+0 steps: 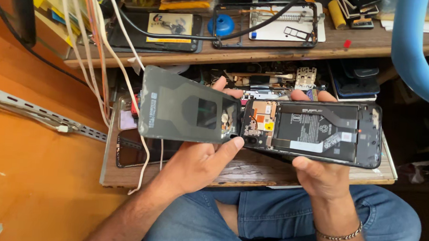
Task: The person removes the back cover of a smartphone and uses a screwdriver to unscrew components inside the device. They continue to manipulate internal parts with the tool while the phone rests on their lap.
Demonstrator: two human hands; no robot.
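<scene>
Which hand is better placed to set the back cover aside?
Probably the left hand: it alone grips the back cover, already swung off. The right hand is busy holding the opened phone.

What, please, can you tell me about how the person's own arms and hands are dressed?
Both forearms are bare, with no sleeves or gloves. The right wrist wears a thin silver-coloured metal chain bracelet. The left hand and right hand show no rings.

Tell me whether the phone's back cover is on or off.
Off. The left hand holds the grey back cover beside the phone in the right hand, battery and circuit board exposed.
</scene>
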